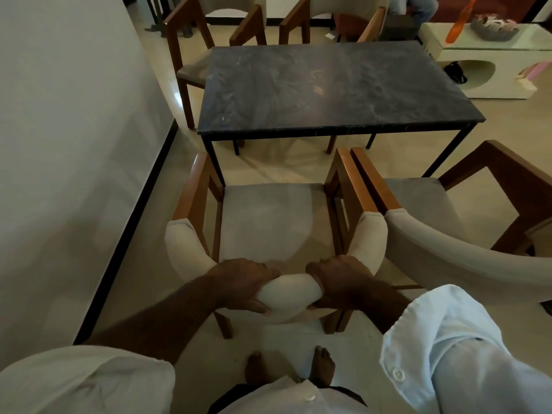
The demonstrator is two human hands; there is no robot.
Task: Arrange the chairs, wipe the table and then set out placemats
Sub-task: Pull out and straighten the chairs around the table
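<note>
Clasping padded, curved cream chair back (286, 289) with left grip (242, 283) and right grip (340, 279), both curled over it; ahead, dark marbled rectangular desk (328, 85).

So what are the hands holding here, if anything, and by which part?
Both the left hand and right hand grip the near chair by the padded top of its curved backrest.

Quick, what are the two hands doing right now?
Left hand: closed, gripping the padded chair back.
Right hand: closed, gripping the same chair back.
</note>
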